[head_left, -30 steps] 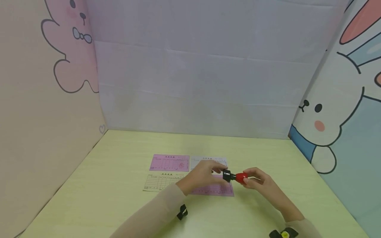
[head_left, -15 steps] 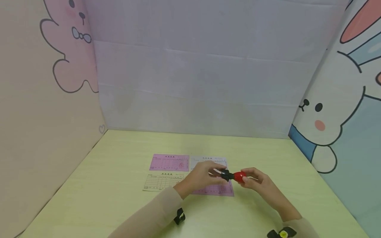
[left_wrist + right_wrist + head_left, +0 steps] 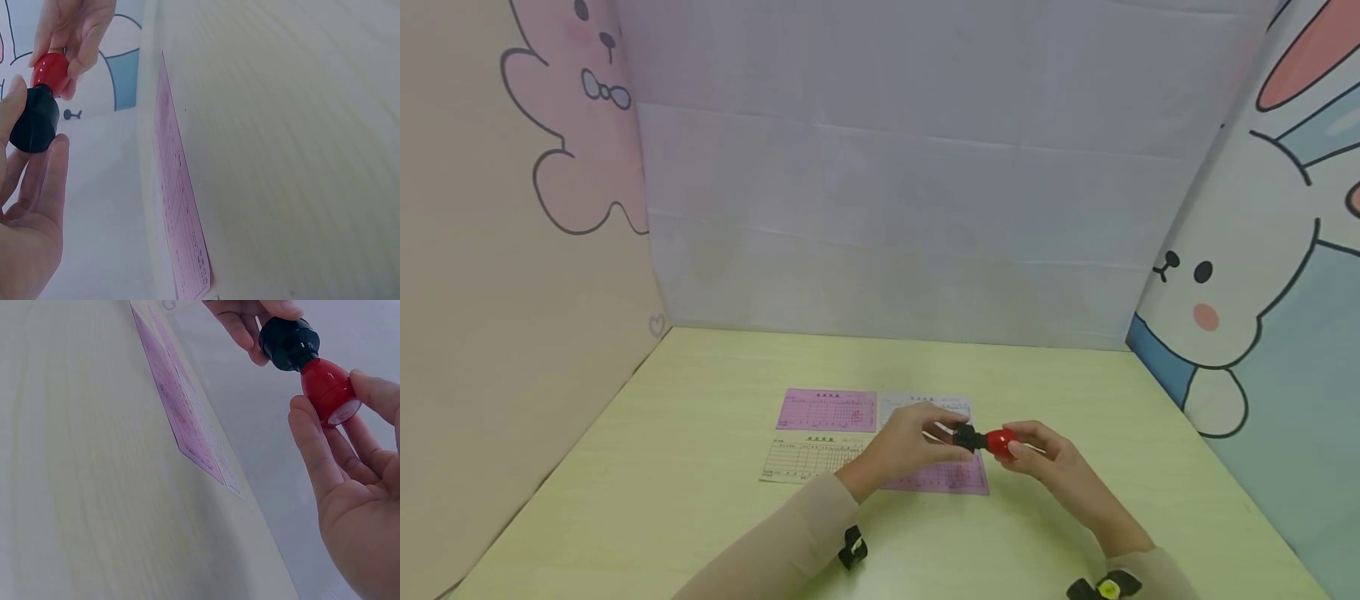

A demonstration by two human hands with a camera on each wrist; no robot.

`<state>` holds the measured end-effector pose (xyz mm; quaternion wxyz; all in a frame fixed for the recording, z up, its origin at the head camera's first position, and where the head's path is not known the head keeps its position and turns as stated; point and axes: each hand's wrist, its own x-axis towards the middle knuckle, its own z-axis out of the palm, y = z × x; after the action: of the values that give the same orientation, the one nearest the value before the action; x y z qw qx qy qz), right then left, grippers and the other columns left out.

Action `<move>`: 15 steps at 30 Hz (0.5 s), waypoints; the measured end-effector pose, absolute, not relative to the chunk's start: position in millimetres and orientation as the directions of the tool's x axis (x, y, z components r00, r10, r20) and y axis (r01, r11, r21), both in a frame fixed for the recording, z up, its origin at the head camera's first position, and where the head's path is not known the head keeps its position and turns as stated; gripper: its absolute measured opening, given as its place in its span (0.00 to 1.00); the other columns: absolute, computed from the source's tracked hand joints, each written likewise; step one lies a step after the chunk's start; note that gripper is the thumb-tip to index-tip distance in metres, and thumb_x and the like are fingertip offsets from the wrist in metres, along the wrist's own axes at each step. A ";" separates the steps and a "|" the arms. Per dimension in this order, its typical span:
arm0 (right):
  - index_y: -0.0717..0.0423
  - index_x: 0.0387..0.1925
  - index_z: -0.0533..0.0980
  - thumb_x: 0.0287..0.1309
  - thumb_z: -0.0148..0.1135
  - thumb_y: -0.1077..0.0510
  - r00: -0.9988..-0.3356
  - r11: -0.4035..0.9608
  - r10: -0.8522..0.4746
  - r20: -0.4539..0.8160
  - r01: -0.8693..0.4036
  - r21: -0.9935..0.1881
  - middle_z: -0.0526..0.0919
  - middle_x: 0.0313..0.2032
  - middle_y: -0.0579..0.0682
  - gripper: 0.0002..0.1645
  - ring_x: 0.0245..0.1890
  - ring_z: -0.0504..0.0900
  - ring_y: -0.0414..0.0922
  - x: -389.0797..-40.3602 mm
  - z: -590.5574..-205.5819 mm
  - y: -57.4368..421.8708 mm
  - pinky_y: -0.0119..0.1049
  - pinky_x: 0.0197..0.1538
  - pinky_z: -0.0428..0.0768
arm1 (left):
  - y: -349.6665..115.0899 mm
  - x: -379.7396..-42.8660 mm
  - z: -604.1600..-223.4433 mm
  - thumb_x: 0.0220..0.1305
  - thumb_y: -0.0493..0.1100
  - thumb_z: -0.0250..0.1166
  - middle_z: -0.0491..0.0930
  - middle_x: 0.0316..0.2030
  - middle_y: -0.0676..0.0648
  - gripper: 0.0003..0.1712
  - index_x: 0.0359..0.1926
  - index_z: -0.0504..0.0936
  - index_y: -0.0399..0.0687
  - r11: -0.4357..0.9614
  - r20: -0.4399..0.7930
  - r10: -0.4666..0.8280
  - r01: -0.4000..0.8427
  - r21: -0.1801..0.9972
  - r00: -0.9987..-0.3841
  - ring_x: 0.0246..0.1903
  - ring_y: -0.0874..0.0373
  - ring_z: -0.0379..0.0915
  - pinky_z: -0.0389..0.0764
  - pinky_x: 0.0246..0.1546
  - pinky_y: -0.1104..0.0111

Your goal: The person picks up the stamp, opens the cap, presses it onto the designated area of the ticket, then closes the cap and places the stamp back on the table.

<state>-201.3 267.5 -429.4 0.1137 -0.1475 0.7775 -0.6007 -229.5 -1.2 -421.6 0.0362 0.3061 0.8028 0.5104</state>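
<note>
Above the paper slips, both hands hold a hand stamp (image 3: 981, 440) with a black end, a narrow neck and a rounded red end. My left hand (image 3: 904, 442) grips the black end (image 3: 35, 122) between thumb and fingers. From the other side, my right hand (image 3: 1054, 463) pinches the red end (image 3: 328, 390) with thumb and fingertips. A pale, flat disc shows at the tip of the red part in the right wrist view. The stamp lies nearly level, its black end pointing left, and the two parts are joined at the neck.
Printed slips lie in a block on the pale table (image 3: 662, 500): a pink slip (image 3: 827, 411), a cream slip (image 3: 812, 458), a white slip (image 3: 898, 402) and another pink slip (image 3: 943, 479). Red marks show on the pink ones. Cartoon-printed side walls and a back cloth (image 3: 887, 208) enclose the table.
Both hands and the stamp have shifted slightly left. The black end has come further in between the left fingers, and both hands keep their hold. The slips have not moved.
</note>
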 end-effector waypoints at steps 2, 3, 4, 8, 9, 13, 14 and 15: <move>0.64 0.67 0.65 0.76 0.52 0.51 -0.935 0.240 -0.353 -0.014 -0.076 -0.968 0.75 0.61 0.63 0.28 0.53 0.82 0.47 -201.1 -429.3 265.7 0.33 0.55 0.80 | -1.4 -228.4 -421.0 0.56 0.51 0.76 0.82 0.47 0.56 0.29 0.58 0.84 0.48 0.289 0.248 0.520 0.442 0.849 -0.817 0.40 0.67 0.81 0.82 0.41 0.75; 0.64 0.67 0.65 0.76 0.52 0.50 -0.938 0.239 -0.346 -0.020 -0.068 -0.969 0.75 0.61 0.63 0.29 0.53 0.82 0.48 -201.0 -429.1 264.7 0.33 0.55 0.80 | -1.5 -227.9 -420.5 0.56 0.51 0.76 0.82 0.46 0.57 0.29 0.59 0.83 0.48 0.290 0.245 0.515 0.436 0.852 -0.821 0.41 0.67 0.81 0.82 0.41 0.75; 0.65 0.68 0.64 0.76 0.52 0.50 -0.941 0.239 -0.338 -0.024 -0.061 -0.969 0.75 0.61 0.63 0.29 0.53 0.82 0.48 -201.0 -428.9 263.9 0.34 0.55 0.80 | -1.7 -227.5 -420.3 0.56 0.50 0.76 0.82 0.46 0.57 0.30 0.59 0.83 0.47 0.290 0.244 0.512 0.433 0.853 -0.824 0.41 0.67 0.81 0.82 0.41 0.75; 0.67 0.67 0.64 0.76 0.51 0.49 -0.944 0.235 -0.329 -0.024 -0.058 -0.970 0.76 0.60 0.63 0.30 0.52 0.82 0.48 -201.5 -428.7 261.6 0.33 0.55 0.80 | -2.3 -226.8 -420.3 0.57 0.51 0.76 0.81 0.46 0.56 0.30 0.60 0.83 0.47 0.290 0.247 0.507 0.433 0.853 -0.826 0.42 0.66 0.81 0.82 0.42 0.75; 0.66 0.67 0.64 0.77 0.51 0.50 -0.943 0.233 -0.332 -0.017 -0.064 -0.970 0.76 0.60 0.63 0.29 0.52 0.82 0.49 -201.6 -428.7 261.4 0.33 0.55 0.80 | -2.6 -226.8 -420.6 0.57 0.51 0.76 0.81 0.46 0.56 0.30 0.60 0.83 0.47 0.290 0.247 0.508 0.434 0.853 -0.825 0.42 0.66 0.81 0.82 0.42 0.75; 0.65 0.65 0.66 0.76 0.53 0.52 -0.940 0.242 -0.340 0.020 -0.108 -0.964 0.76 0.59 0.64 0.26 0.51 0.83 0.50 -201.8 -427.1 261.2 0.34 0.54 0.81 | -3.8 -227.9 -422.1 0.57 0.51 0.75 0.81 0.47 0.56 0.30 0.60 0.82 0.49 0.280 0.247 0.518 0.435 0.856 -0.819 0.43 0.66 0.81 0.82 0.42 0.75; 0.64 0.64 0.67 0.75 0.54 0.52 -0.942 0.249 -0.335 0.029 -0.118 -0.961 0.76 0.58 0.64 0.25 0.50 0.83 0.50 -201.9 -426.5 261.3 0.33 0.53 0.81 | -4.1 -228.4 -422.9 0.58 0.51 0.75 0.81 0.48 0.56 0.30 0.61 0.82 0.49 0.274 0.249 0.522 0.437 0.857 -0.816 0.43 0.66 0.81 0.82 0.42 0.75; 0.64 0.64 0.68 0.75 0.55 0.52 -0.945 0.256 -0.325 0.036 -0.125 -0.959 0.77 0.58 0.64 0.25 0.50 0.84 0.50 -202.2 -425.9 261.4 0.33 0.53 0.81 | -4.4 -228.8 -423.6 0.58 0.51 0.75 0.81 0.48 0.55 0.30 0.61 0.81 0.48 0.269 0.250 0.527 0.438 0.858 -0.812 0.44 0.66 0.81 0.82 0.43 0.75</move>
<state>-202.2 261.4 -425.9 0.0844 -0.1428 0.7879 -0.5931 -228.8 -4.4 -423.6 0.0425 0.3035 0.7955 0.5228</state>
